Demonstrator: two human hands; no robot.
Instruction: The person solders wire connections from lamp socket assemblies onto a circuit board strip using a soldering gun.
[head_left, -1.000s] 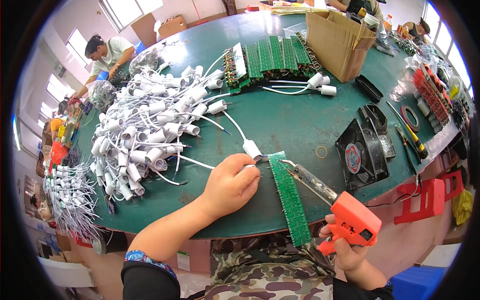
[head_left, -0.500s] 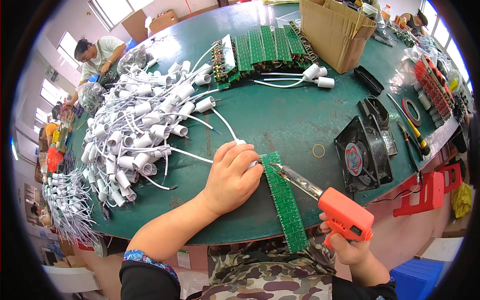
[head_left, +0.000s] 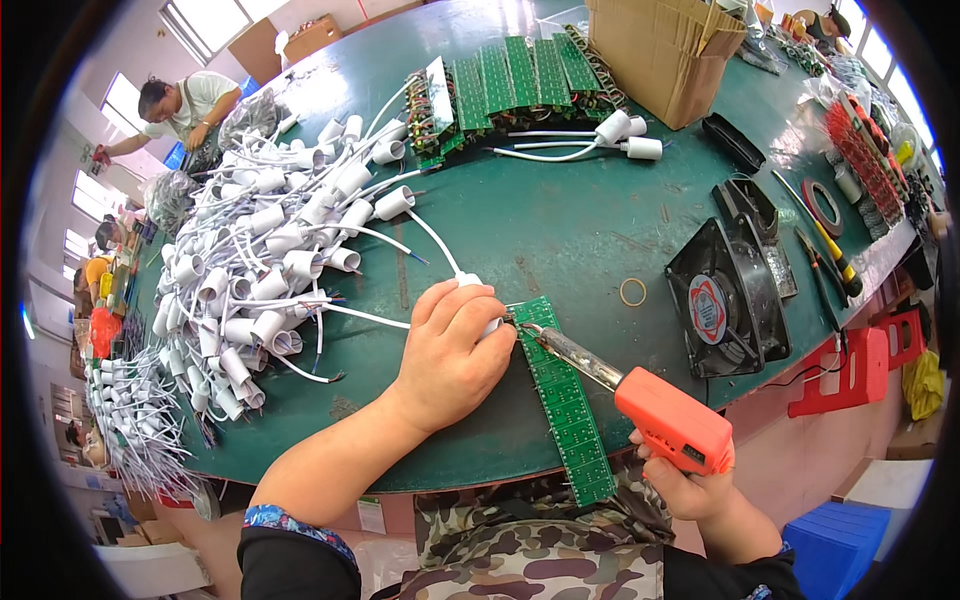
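A long green circuit board strip (head_left: 562,398) is laid on the green table (head_left: 560,230), one end overhanging the near edge. The left hand (head_left: 452,352) is closed over a white lamp socket (head_left: 470,283), pressed against the strip's far end; the socket's cable trails away from the strip toward a pile of white sockets (head_left: 260,270). An orange soldering gun (head_left: 660,425) is gripped tightly by the right hand (head_left: 695,490), just right of the strip, its tip touching the strip's far end beside the fingers. A black fan (head_left: 725,305) is set further right of the strip.
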